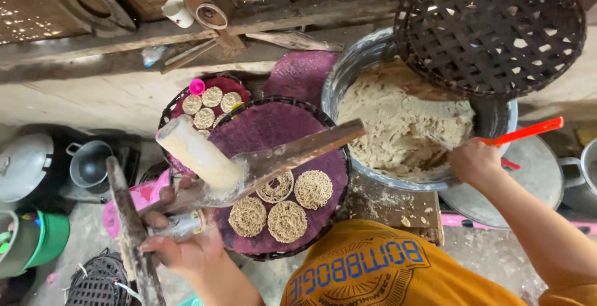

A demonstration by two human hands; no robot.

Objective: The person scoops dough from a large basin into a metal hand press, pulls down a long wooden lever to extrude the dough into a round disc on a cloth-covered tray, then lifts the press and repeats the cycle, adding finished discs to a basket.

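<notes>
My left hand (180,244) grips the body of a wooden noodle press (249,169) that has a pale cylinder plunger (196,153) and a long wooden lever. The press hangs over a round tray lined with purple cloth (273,132), where several coiled noodle nests (283,203) lie. My right hand (476,160) is closed on an orange-handled tool (525,132) and reaches into a large metal basin (348,73) full of pale dough (398,119).
A second tray with several noodle nests (208,104) sits behind, a pink cap on it. A dark woven basket lid (491,26) leans over the basin. Pots (25,163), a green bucket (37,237) and a wire basket (93,284) stand at left; metal lids (535,181) at right.
</notes>
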